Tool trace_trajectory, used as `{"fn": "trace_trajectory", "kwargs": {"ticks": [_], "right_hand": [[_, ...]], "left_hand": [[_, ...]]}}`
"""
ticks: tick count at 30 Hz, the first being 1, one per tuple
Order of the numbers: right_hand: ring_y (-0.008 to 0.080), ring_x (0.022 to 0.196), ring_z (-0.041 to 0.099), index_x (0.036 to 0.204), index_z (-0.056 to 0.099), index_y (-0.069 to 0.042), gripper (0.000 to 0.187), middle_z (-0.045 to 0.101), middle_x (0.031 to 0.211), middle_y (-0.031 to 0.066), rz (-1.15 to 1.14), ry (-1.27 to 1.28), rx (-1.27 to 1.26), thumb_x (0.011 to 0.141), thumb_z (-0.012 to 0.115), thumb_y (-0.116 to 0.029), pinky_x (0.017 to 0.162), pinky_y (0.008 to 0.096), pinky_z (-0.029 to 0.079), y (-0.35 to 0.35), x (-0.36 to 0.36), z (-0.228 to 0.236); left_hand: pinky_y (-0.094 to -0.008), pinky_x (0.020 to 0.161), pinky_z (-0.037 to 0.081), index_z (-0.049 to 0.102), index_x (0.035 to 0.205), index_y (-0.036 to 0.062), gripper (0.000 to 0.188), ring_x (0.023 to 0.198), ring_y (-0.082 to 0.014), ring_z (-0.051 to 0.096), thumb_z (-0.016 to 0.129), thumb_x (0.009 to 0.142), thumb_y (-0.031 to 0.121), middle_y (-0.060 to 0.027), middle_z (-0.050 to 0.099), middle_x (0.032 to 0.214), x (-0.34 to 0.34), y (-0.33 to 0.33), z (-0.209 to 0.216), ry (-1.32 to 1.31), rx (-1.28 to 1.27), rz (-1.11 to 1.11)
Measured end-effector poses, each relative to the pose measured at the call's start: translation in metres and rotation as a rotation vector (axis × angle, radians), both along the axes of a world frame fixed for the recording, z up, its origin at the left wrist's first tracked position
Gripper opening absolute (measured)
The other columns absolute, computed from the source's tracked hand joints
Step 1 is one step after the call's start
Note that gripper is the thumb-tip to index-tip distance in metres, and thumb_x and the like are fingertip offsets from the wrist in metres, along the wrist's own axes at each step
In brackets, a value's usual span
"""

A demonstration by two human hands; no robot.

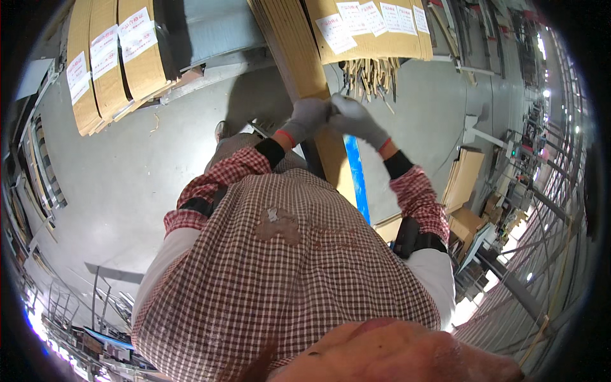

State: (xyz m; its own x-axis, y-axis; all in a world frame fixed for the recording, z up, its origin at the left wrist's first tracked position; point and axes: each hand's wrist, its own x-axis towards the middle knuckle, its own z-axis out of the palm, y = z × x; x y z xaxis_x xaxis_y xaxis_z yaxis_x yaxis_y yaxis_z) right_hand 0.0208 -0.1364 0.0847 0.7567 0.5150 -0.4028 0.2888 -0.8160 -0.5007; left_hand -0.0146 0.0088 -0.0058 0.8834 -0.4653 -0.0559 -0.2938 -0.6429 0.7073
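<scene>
Over a long, narrow stack of brown cardboard [286, 54], my two hands meet in front of me, both in grey gloves. My left hand [308, 118] has its fingers curled in, close against the stack. Beside it, my right hand [358, 118] is closed too, its fingertips almost touching the left ones. A small dark patch shows between the two hands. Whether it is a thing they pinch or a shadow, I cannot make out. Red-edged cuffs and dark bands circle both wrists.
Cardboard bundles with white labels [130, 54] stand at the far left, beside a grey-blue flat surface [216, 32]. At the far right, another labelled cardboard stack [407, 46] sits above hanging cardboard strips [372, 79]. A blue strip [356, 172] runs along the near stack. Cardboard sheets [464, 178] lean at right.
</scene>
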Motion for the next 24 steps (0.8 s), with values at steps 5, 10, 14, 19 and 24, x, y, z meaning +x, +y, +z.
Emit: {"fn": "trace_trajectory", "kwargs": {"ticks": [5, 10, 14, 19, 24], "right_hand": [[0.0351, 0.084, 0.063, 0.091, 0.063, -0.01, 0.019, 0.065, 0.091, 0.0154, 0.532, 0.091, -0.383, 0.081, 0.054, -0.023, 0.07, 0.0428, 0.05, -0.023, 0.076, -0.031], [0.0342, 0.087, 0.065, 0.095, 0.068, -0.01, 0.023, 0.068, 0.094, 0.0132, 0.549, -0.055, -0.864, 0.082, 0.05, -0.016, 0.072, 0.0468, 0.051, -0.081, 0.085, -0.109], [0.0346, 0.097, 0.061, 0.092, 0.066, -0.007, 0.022, 0.065, 0.101, 0.0126, 0.173, -0.117, -0.525, 0.081, 0.05, -0.018, 0.076, 0.0467, 0.049, -0.093, 0.069, -0.117], [0.0329, 0.065, 0.059, 0.078, 0.061, -0.002, 0.019, 0.062, 0.074, 0.0163, 0.283, -0.341, -0.066, 0.079, 0.051, -0.018, 0.059, 0.0412, 0.046, -0.028, 0.073, -0.095], [0.0232, 0.052, 0.058, 0.08, 0.061, -0.004, 0.016, 0.059, 0.061, 0.0109, 0.265, 0.204, -0.369, 0.073, 0.061, -0.018, 0.048, 0.0362, 0.046, -0.056, 0.018, -0.05]], "left_hand": [[-0.0426, 0.054, 0.049, 0.054, 0.109, 0.0099, 0.037, 0.065, -0.028, 0.065, 0.059, 0.08, 0.031, -0.0077, 0.064, 0.07, 0.012, -0.01, 0.014, -0.095, -0.097, 0.206], [-0.0407, 0.06, 0.052, 0.062, 0.101, 0.0059, 0.033, 0.069, -0.0304, 0.065, 0.059, 0.08, 0.031, -0.0119, 0.065, 0.073, 0.024, -0.013, 0.053, 0.077, 0.284, -0.099], [-0.0445, 0.072, 0.051, 0.059, 0.103, 0.0005, 0.046, 0.084, -0.0387, 0.063, 0.056, 0.082, 0.042, -0.0219, 0.064, 0.091, 0.059, 0.032, 0.05, 0.234, -0.317, 0.509], [-0.0454, 0.087, 0.046, 0.035, 0.129, -0.0033, 0.082, 0.11, -0.0415, 0.05, 0.06, 0.077, 0.054, -0.0337, 0.039, 0.127, 0.044, 0.015, -0.075, 0.191, -0.042, 0.558], [-0.0396, 0.098, 0.039, 0.013, 0.133, -0.0161, 0.112, 0.12, -0.0443, 0.039, 0.067, 0.07, 0.059, -0.0343, 0.037, 0.125, -0.054, -0.005, -0.033, 0.589, -0.542, 0.249]]}}
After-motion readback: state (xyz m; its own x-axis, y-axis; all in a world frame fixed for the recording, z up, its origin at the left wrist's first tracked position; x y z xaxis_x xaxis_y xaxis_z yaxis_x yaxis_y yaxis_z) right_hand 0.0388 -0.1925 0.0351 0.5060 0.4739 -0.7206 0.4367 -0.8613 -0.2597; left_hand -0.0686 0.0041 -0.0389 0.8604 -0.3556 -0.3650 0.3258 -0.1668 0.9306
